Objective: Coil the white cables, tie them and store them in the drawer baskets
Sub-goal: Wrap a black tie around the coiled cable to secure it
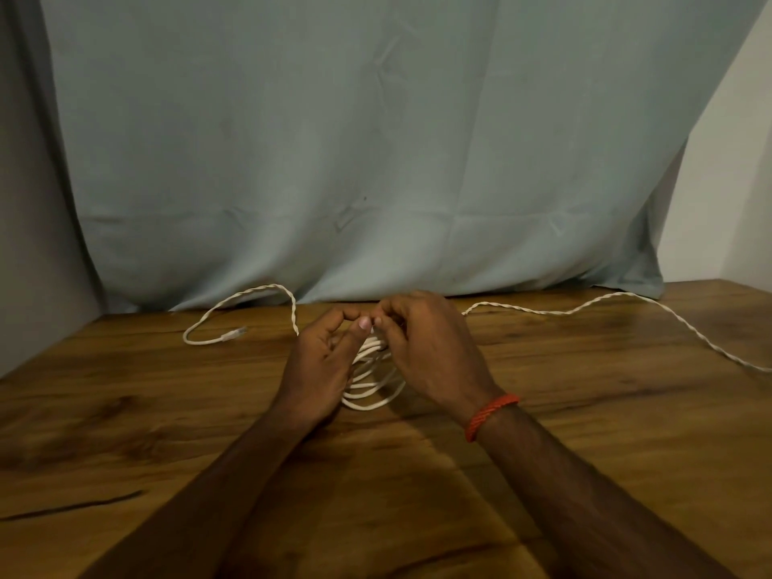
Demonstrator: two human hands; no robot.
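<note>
Both the left hand [323, 361] and the right hand [426, 348] curl round the top of the coil of thin white twisted cable [372, 392] resting on the brown wooden table [167, 411], so pinching its loops flat while drawing in the long loose tail [585, 310] evenly should serve best.

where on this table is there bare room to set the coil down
Bare wood lies on the table left of the left forearm, and right of the right forearm, nearer than the trailing cable. The back middle is crowded: the left hand and right hand hold the coil, with the connector end beside.
</note>
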